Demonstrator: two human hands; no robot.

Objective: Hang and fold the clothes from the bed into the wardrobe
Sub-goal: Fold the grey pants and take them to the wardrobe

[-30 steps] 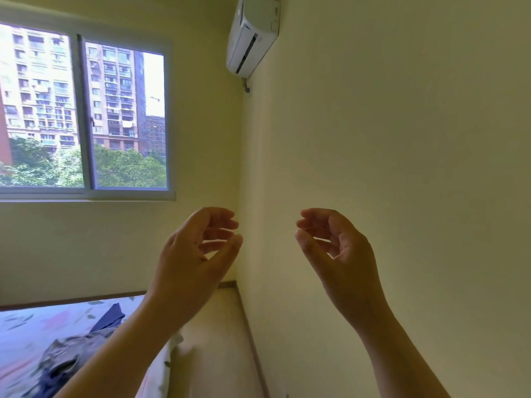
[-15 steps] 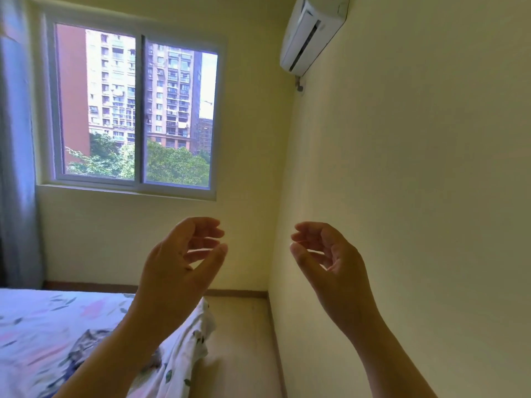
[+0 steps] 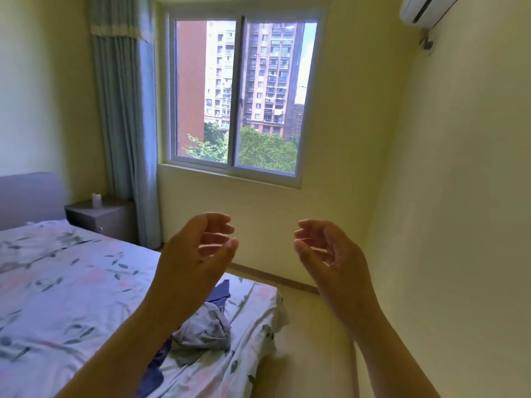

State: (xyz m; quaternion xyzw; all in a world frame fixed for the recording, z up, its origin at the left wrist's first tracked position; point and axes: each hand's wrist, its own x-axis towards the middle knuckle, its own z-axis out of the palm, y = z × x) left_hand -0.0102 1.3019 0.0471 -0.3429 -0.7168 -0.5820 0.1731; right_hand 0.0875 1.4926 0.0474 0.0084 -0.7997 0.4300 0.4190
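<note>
1. A bed (image 3: 71, 282) covered in a white sheet printed with leaves and pink flowers.
2. A crumpled grey garment (image 3: 205, 331) lies near its corner, touching a dark blue garment (image 3: 219, 293).
3. A grey bedside cabinet (image 3: 109, 216) carries a small white container (image 3: 96, 199).

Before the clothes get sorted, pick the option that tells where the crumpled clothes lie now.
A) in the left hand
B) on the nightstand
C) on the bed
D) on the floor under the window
C: the crumpled clothes lie on the floral bed, and the left hand and right hand are raised above it, loosely curled and holding nothing.
</note>
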